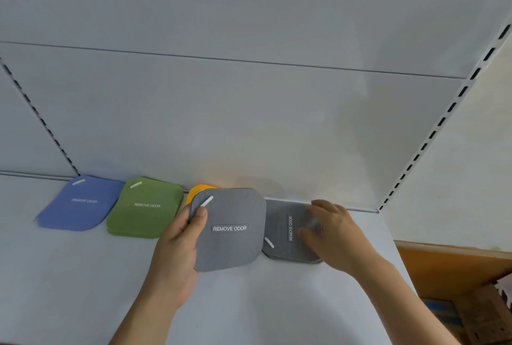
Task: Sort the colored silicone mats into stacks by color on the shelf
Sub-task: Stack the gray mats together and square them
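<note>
Sorting silicone mats on the white shelf (69, 275)

Left hand (177, 245) pinching a grey square silicone mat (232, 229) above the shelf — right hand (329, 231) resting relaxed fingers on the grey stack (288, 236) beside it.

Blue mat (80, 203), green mat (145, 207), orange mat (197, 191), two grey mats (231, 229) (285, 231), each lettered white; shelf (69, 275) pale grey-white.

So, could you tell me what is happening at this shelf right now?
A person is sorting square silicone mats by colour on the white shelf. The left hand grips a grey silicone mat, while the right hand rests its fingers on the grey stack beside it. A blue stack and a green stack lie to the left; an orange mat peeks out behind the held one.
</note>
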{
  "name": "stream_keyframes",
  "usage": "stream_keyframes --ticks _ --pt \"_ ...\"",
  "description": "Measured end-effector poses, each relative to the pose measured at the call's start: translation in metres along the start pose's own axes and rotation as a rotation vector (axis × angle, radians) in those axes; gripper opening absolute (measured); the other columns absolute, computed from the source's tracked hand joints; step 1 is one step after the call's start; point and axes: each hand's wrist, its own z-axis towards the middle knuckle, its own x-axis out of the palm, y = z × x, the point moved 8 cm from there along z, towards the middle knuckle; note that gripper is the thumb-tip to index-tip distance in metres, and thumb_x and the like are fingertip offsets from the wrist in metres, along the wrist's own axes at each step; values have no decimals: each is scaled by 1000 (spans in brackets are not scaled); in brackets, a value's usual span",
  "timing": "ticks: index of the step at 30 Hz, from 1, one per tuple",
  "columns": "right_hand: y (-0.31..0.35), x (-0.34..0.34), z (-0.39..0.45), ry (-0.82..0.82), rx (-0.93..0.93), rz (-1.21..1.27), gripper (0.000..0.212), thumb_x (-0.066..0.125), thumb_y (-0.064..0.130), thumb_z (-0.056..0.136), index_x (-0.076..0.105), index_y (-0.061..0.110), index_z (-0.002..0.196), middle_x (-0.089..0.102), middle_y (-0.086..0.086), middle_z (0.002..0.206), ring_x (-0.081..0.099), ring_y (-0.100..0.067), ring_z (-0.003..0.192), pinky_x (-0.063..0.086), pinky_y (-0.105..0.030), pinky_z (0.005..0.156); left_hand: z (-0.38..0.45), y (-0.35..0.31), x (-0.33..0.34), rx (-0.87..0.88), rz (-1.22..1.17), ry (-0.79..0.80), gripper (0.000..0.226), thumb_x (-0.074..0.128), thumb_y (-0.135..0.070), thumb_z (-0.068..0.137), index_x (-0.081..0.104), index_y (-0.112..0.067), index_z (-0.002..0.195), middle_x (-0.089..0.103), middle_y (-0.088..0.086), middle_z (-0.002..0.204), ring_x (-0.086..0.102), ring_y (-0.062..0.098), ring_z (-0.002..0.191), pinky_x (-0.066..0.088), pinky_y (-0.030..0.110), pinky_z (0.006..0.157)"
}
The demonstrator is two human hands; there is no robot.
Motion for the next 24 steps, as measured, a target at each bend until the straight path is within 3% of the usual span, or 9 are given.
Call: stream_keyframes --ticks 3,5,10,16,18,21,24 --pt "0 11 9 71 -5 -72 74 49 71 84 51 30 145 44 16 153 37 -21 143 36 -38 117 -2 2 -4 -26 -30 -9 30 54 -22 104 73 -18 127 75 8 126 69 24 115 54 43 93" --pt "-2 11 12 66 -20 -53 79 46 74 81 49 31 147 44 16 154 37 -19 143 35 -38 118 -3 4 -4 -36 -26 -15 29 55 -22 103 74 -18 124 75 9 125 69 27 116 53 45 95" --pt "10 2 10 -40 -123 -33 67 71 55 84 55 28 143 56 13 140 45 -19 137 44 -36 111 -1 8 -6 -49 -9 -35 26 58 -24 102 77 -22 118 76 7 124 64 33 127 47 56 108" --pt "10 15 18 68 -97 -92 83 48 73 81 47 27 150 46 12 152 40 -20 142 39 -38 115 -4 8 2 -78 -27 -18 27 55 -21 104 77 -22 120 77 5 122 70 25 115 51 49 101" --pt "11 10 16 21 -122 -70 76 55 71 80 53 30 144 51 11 145 45 -20 136 44 -39 110 -3 8 3 -85 -23 -14 27 55 -22 104 76 -21 122 77 6 122 71 26 114 51 49 100" --pt "18 -2 14 -115 -180 -52 56 76 46 82 62 30 133 57 5 122 56 -24 114 53 -38 93 -2 7 1 -80 -23 -21 27 55 -22 104 76 -21 123 77 5 123 70 26 117 51 50 102" --pt "25 -15 14 -231 -225 -7 37 81 31 84 73 27 119 55 6 95 59 -25 92 55 -36 75 0 5 -2 -76 -24 -35 28 56 -23 104 75 -22 124 76 4 125 69 26 119 50 51 103"
